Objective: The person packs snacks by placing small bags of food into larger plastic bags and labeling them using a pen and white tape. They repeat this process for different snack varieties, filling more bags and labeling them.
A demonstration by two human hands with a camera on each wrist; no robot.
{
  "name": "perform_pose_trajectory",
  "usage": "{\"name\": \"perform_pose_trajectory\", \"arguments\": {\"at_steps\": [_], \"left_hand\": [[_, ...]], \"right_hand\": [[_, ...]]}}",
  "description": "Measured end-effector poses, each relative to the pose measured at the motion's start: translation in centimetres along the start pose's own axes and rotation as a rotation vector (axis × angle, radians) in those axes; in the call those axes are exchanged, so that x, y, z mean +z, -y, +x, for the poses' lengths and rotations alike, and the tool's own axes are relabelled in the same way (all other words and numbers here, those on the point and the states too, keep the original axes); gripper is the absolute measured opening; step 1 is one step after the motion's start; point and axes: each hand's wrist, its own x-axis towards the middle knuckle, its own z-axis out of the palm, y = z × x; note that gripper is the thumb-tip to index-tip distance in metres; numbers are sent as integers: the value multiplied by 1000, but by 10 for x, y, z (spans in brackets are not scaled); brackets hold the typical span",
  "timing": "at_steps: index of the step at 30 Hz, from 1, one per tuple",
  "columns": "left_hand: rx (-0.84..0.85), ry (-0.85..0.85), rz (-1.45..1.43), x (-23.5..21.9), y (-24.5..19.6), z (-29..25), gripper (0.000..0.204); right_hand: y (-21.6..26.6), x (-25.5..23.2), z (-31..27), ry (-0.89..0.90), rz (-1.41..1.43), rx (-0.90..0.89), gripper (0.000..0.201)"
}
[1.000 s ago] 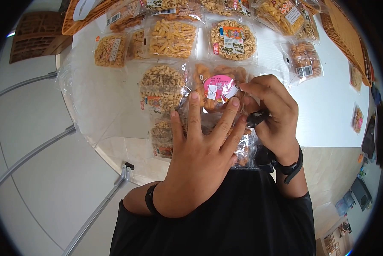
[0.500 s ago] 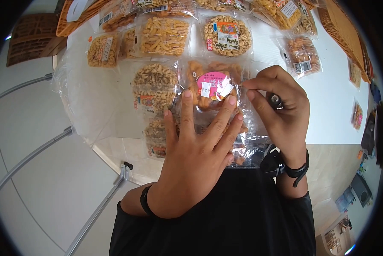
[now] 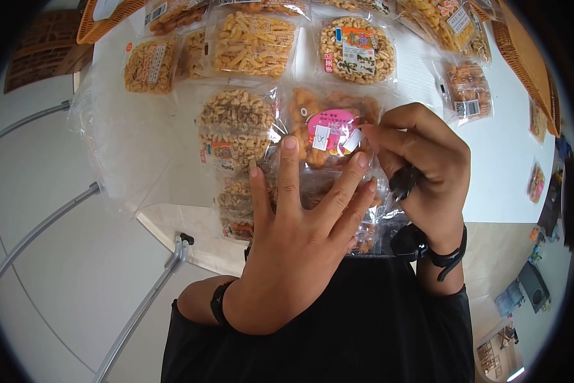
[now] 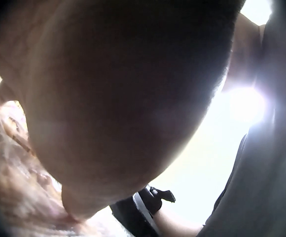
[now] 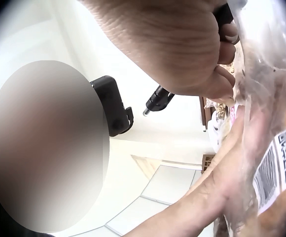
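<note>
In the head view my left hand (image 3: pixel 293 249) lies with spread, straight fingers over clear snack bags; its fingertips touch the lower part of a bag of brown twisted snacks (image 3: pixel 307 102) with a pink label (image 3: pixel 333 120). Two white stickers are on that label, one marked (image 3: pixel 321 137), the other tilted (image 3: pixel 352 142) beside my right fingertips. My right hand (image 3: pixel 430 159) has bent fingers curled round a black pen-like tool (image 3: pixel 403 183), thumb and index together at the tilted sticker. The tool's metal tip (image 5: pixel 146 112) points away from the bags in the right wrist view. Whether the fingertips grip the sticker is unclear.
Left of the pink-labelled bag lies a round nut-snack bag (image 3: pixel 236 121). More bags, including a yellow one (image 3: pixel 252 48) and a round one (image 3: pixel 357 51), lie further up the white table (image 3: pixel 504 172). Wicker baskets (image 3: pixel 533 70) stand at both upper sides.
My right fingers drew back from the tilted sticker, then returned to it. The sticker's angle has shifted, and the black tool has turned with the hand. My left hand keeps its place on the bags.
</note>
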Motion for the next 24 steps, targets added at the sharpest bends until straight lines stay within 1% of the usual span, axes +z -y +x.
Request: {"name": "perform_pose_trajectory", "arguments": {"at_steps": [2, 5, 11, 14, 17, 21, 23, 24], "left_hand": [[-1, -15, -5, 2, 1, -1, 53], [-1, -30, -16, 4, 1, -1, 49], [-2, -19, -29, 2, 1, -1, 47], [-4, -26, -23, 4, 1, -1, 47], [1, -41, -21, 5, 2, -1, 48], [-2, -40, -27, 5, 2, -2, 48], [11, -26, -25, 5, 3, -3, 52], [16, -19, -25, 5, 3, -4, 54]], "right_hand": [[3, 3, -3, -26, -53, -24, 25], [0, 5, -3, -35, -129, -114, 23], [-2, 5, -3, -28, -131, -125, 25], [-1, 7, -4, -37, -122, -78, 24], [-3, 8, -3, -83, -117, -109, 25], [-2, 5, -5, -47, -50, -27, 27], [1, 0, -5, -20, -48, 6, 27], [3, -3, -6, 7, -15, 72, 26]]}}
